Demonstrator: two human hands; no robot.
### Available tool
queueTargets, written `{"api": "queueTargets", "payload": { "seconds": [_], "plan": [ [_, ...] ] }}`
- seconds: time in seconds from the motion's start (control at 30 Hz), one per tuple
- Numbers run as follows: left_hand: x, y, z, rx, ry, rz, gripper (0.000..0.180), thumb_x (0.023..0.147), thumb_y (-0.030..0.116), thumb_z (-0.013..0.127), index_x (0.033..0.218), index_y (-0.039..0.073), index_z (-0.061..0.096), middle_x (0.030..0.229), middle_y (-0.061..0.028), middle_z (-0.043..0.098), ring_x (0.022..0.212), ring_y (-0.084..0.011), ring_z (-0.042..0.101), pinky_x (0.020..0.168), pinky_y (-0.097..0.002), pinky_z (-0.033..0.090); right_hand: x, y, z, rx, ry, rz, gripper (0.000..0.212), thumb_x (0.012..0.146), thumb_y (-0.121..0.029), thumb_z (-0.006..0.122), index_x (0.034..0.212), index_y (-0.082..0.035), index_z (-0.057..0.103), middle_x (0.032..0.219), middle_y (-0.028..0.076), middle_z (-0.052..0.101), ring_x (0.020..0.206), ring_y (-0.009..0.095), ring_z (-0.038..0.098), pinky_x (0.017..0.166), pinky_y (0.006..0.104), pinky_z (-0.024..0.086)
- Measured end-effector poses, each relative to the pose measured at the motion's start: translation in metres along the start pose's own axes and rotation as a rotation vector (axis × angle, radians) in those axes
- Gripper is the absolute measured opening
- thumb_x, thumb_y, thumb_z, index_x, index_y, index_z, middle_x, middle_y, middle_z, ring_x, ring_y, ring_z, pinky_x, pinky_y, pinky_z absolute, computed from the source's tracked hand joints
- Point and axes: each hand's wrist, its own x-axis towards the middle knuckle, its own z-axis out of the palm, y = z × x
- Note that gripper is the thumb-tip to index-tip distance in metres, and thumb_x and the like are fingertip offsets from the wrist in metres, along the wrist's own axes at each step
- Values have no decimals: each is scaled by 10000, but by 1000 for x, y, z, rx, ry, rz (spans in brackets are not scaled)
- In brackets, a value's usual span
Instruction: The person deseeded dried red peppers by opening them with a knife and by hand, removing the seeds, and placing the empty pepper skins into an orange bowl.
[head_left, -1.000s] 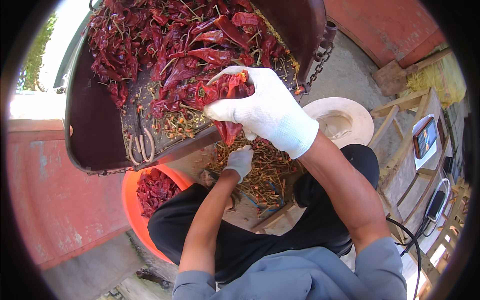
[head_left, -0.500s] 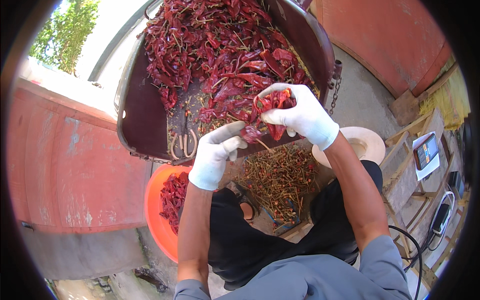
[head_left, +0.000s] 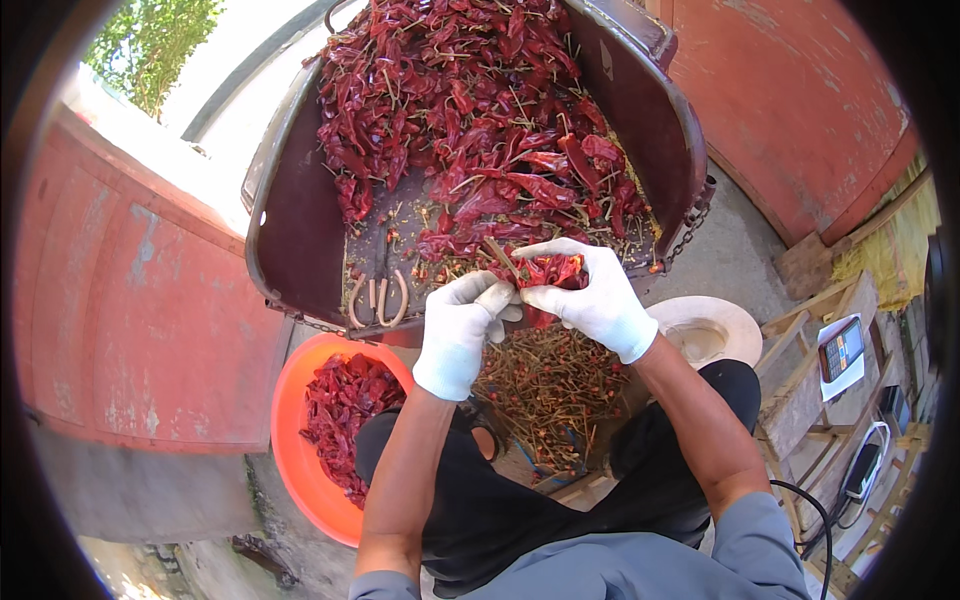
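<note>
Near a maroon cart (head_left: 655, 115), orange basin (head_left: 290, 415) and stem heap (head_left: 550, 395), left hand (head_left: 458, 330) and right hand (head_left: 600, 308) grip red peppers (head_left: 558, 271).

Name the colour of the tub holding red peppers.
The tub is orange, in the head view.

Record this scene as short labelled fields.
Right: white-gloved right hand, gripping wrinkled, dried red chilies
Left: white-gloved left hand, touching that bunch
Front: dark maroon, high-sided cart bed, heaped with more dried chilies
Lower left: round orange plastic basin, holding red chilies
Ground: pile of thin brown stems
Right side: round, pale, brimmed hat
</note>
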Motion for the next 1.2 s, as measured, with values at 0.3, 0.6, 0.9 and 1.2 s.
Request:
{"api": "queueTargets", "payload": {
  "seconds": [0.3, 0.6, 0.9, 1.2],
  "plan": [
    [-2, -21, 11, 326, 149, 347, 49, 911, -16, 635, 907, -55, 666, 772, -60, 692, 689, -79, 612, 631, -244, 503, -2, 8, 17, 14, 59, -21, 420, 783, -109, 762, 1193, -57, 686, 1136, 110, 708, 1048, 185, 673, 947, 318, 510],
    [-16, 6, -7, 339, 138, 219, 126, 887, 63, 696, 960, -40, 692, 774, -22, 679, 676, -54, 581, 611, -244, 486, -3, 14, 13, -211, 96, -195, 376, 754, -53, 750, 1127, -75, 711, 1097, 102, 721, 952, 194, 707, 853, 306, 546],
    [-16, -4, -9, 293, 148, 349, 161, 921, 59, 692, 1048, -40, 697, 790, 6, 666, 686, -20, 536, 593, -202, 453, -9, 4, 19, -552, 165, -545, 351, 678, 23, 734, 1009, -89, 713, 920, 102, 681, 809, 294, 690, 707, 315, 553],
    [-13, -6, 0, -445, 116, 162, 139, 945, 142, 670, 973, 6, 681, 756, -45, 668, 597, -96, 586, 497, -215, 381, -16, -2, 33, 320, 141, 175, 211, 795, 35, 753, 987, -16, 684, 877, 50, 693, 632, 105, 612, 507, 266, 486]
  ]
}}
